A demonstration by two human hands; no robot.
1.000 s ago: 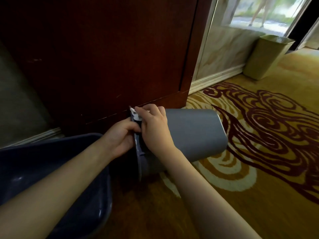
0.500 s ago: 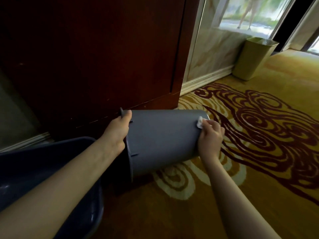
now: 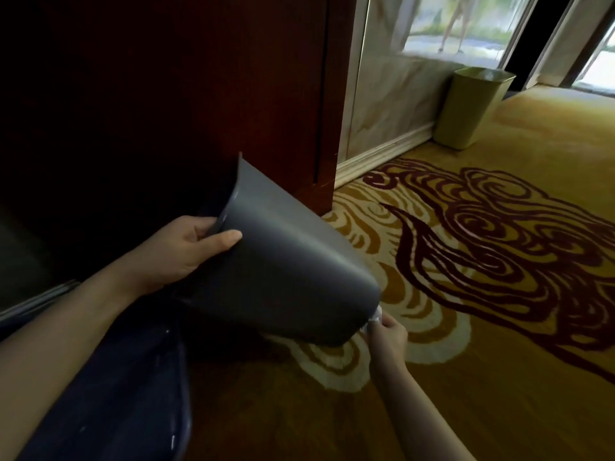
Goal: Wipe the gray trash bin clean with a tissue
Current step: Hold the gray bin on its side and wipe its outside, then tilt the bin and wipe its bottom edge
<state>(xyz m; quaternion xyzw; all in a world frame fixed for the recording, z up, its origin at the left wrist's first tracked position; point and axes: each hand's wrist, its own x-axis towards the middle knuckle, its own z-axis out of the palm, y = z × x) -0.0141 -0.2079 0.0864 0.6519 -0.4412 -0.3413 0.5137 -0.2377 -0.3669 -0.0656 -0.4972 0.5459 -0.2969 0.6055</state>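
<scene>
Fingers [image 3: 203, 232] of left hand [image 3: 181, 251] clamp the rim of the gray trash bin [image 3: 283, 261], thumb on the outer wall, other fingers curled inside the mouth. Head view only: bin held tipped on its side above the carpet [image 3: 499, 377], mouth toward the person and up-left, base pointing down-right. Whether the low edge touches the carpet cannot be told. Right hand [image 3: 387, 337] sits at the bin's bottom corner, fingers pinched shut around a white tissue [image 3: 374, 316] pressed against the base edge. Tissue mostly hidden by bin and hand. Both forearms bare. Dark blue tub [image 3: 133, 394] at lower left, partly under the left forearm, just beside the bin. Dark red wood panel [image 3: 199, 94] behind the bin. Carpet is yellow with maroon and cream swirl pattern. Olive waste bin [image 3: 472, 108] stands upright far right against a marble wall [image 3: 392, 101], well apart from the gray one. Window above shows someone's legs outside, blurred.
</scene>
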